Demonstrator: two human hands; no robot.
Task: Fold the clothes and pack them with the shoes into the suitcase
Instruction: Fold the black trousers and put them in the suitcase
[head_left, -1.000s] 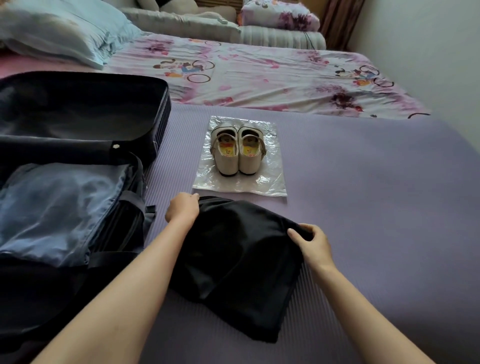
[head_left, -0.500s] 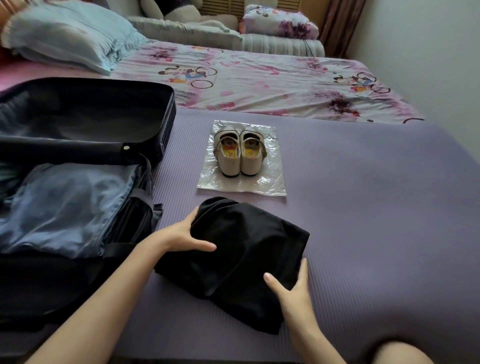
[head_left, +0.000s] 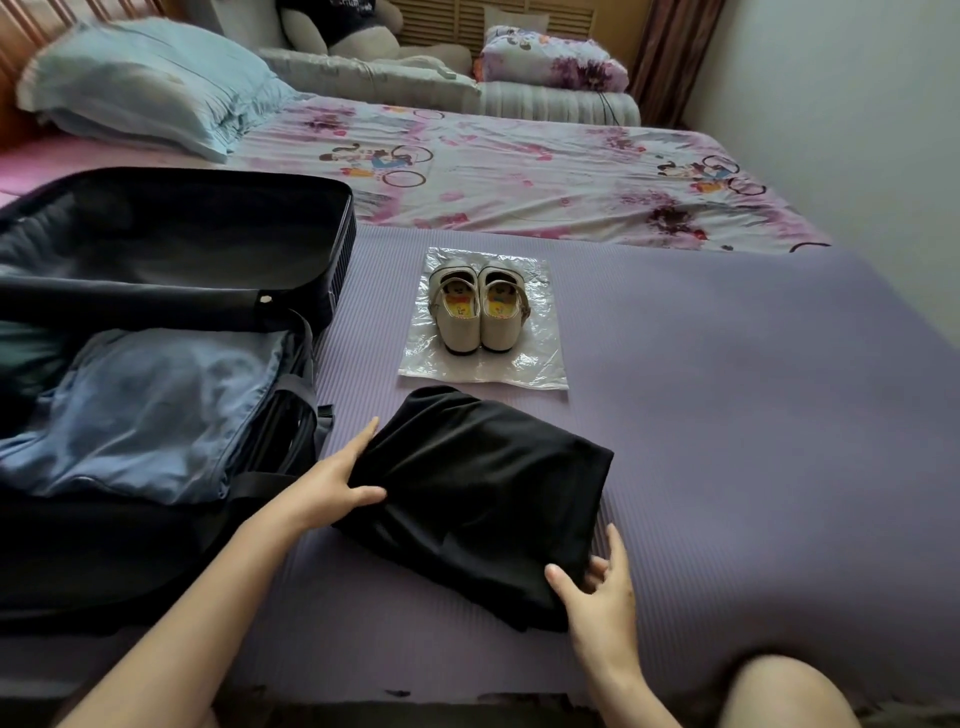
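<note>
The folded black garment (head_left: 483, 499) lies on the purple mat (head_left: 727, 415) that covers the near part of the bed, near the person and just right of the open suitcase (head_left: 343, 249); its long axis runs on a slant, from the far left down to the near right. The left hand (head_left: 332, 478) has it by the left edge; the thumb lies over the top of the cloth and the fingers (head_left: 361, 436) run straight along the edge, seemingly slipped beneath it, so the edge is pinched between them. The right hand (head_left: 597, 592) has the near right corner; the thumb is laid over the cloth and the fingers (head_left: 618, 545) are spread a little against the side, closed on that corner.

So the bundle sits between the two hands, one at each end of the slant; the suitcase is to the left, and the left hand is much the nearer to it. The near half of the case already holds a blue garment (head_left: 145, 415); I judge the coming move to be a lift and a carry leftward over the case's rim, left hand leading, to lay the black bundle on the blue one.

The shoes (head_left: 478, 312) stand as a pair on a clear plastic bag (head_left: 540, 358), just beyond the garment's far edge and untouched; they are not yet packed.
</note>
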